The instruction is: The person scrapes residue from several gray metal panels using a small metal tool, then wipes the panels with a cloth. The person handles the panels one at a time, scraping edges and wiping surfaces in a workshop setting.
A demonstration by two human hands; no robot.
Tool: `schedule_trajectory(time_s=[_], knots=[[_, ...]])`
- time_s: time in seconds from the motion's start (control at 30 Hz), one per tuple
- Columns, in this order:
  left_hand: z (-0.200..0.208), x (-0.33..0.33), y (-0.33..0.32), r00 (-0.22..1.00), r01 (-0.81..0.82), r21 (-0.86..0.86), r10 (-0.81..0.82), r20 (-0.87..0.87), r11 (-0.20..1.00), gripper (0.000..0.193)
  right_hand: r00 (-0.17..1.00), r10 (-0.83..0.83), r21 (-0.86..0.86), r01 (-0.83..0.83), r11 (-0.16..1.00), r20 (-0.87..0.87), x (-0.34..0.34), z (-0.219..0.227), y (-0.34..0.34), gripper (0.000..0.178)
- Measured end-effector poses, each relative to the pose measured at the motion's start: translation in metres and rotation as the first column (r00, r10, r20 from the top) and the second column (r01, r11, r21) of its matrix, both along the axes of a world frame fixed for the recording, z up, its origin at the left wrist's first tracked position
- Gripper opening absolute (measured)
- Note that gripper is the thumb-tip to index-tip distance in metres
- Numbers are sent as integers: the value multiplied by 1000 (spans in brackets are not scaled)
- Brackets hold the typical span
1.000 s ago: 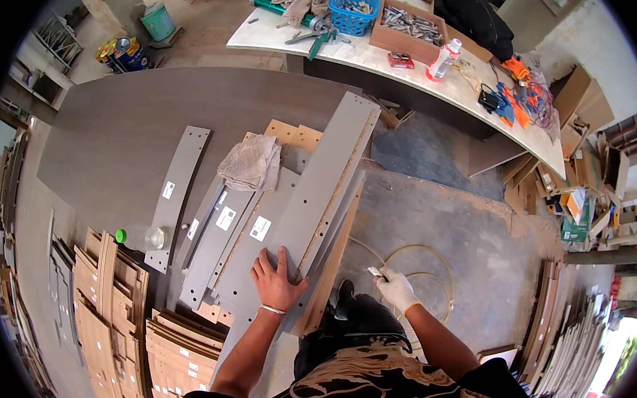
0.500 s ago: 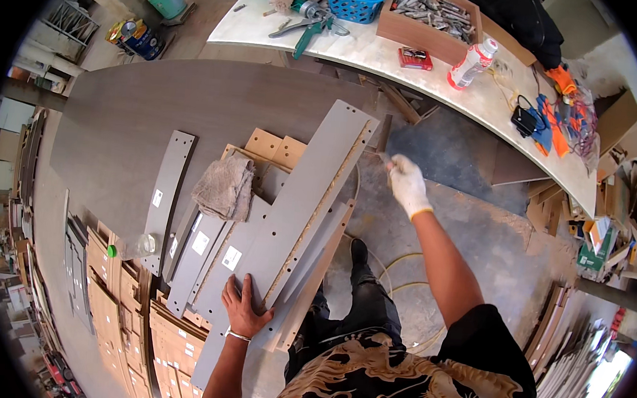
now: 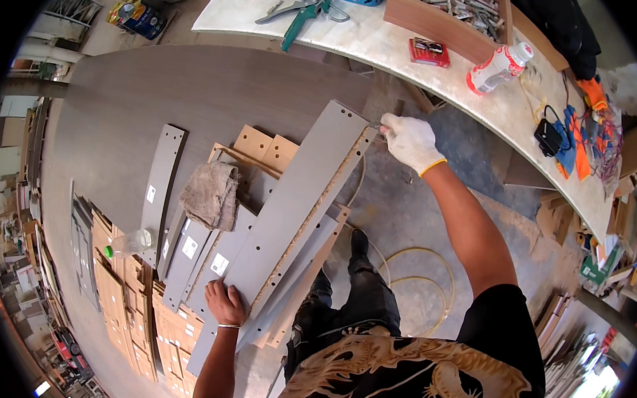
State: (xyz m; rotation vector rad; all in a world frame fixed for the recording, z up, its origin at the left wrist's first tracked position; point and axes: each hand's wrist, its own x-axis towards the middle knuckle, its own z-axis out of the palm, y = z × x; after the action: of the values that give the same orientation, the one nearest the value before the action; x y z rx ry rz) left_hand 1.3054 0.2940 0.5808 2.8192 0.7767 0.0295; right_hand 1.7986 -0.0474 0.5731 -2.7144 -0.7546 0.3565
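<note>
A long grey board [image 3: 301, 191] with a raw chipboard edge and drilled holes lies slanted across a stack of panels. Bare, my left hand [image 3: 224, 303] rests on the near part of the grey panels, next to a white label [image 3: 220, 264], fingers slightly bent and thumb apart. My right hand [image 3: 412, 142], in a white knit glove, is closed in a pinch beside the board's far right corner. Whatever sits between its fingertips is too small to make out. A crumpled grey-brown rag [image 3: 209, 194] lies on the stack left of the board.
A clear bottle with a green cap [image 3: 130, 244] lies near a narrow grey strip [image 3: 163, 182]. On the pale bench [image 3: 357, 37] are a green-handled caulking gun [image 3: 300, 23], a wooden box [image 3: 446, 24] of metal fittings and a white-red bottle [image 3: 498, 68]. A yellow hose [image 3: 423, 278] loops on the floor.
My right hand has come left to the board's far corner. My left hand's fingers, spread before, are now more drawn in. The whole view has shifted slightly.
</note>
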Motion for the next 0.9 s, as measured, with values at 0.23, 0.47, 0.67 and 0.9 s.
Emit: schedule_trajectory(time_s=[0.23,0.47,0.67,0.9], knots=[[3,5,-1,1000,2,1,-2,9,1000,40,996,-79,-47,81,996,36,-11,0,8,17],[3,6,-1,997,57,19,-58,42,998,35,987,-157,-42,158,987,20,-39,1,22,16],[1,1,2,999,-5,-17,5,-39,1000,40,996,-75,-22,76,997,48,-86,-5,35,16],[1,-1,3,999,-5,-8,4,-41,1000,39,998,31,46,-33,998,51,-171,-4,64,13]])
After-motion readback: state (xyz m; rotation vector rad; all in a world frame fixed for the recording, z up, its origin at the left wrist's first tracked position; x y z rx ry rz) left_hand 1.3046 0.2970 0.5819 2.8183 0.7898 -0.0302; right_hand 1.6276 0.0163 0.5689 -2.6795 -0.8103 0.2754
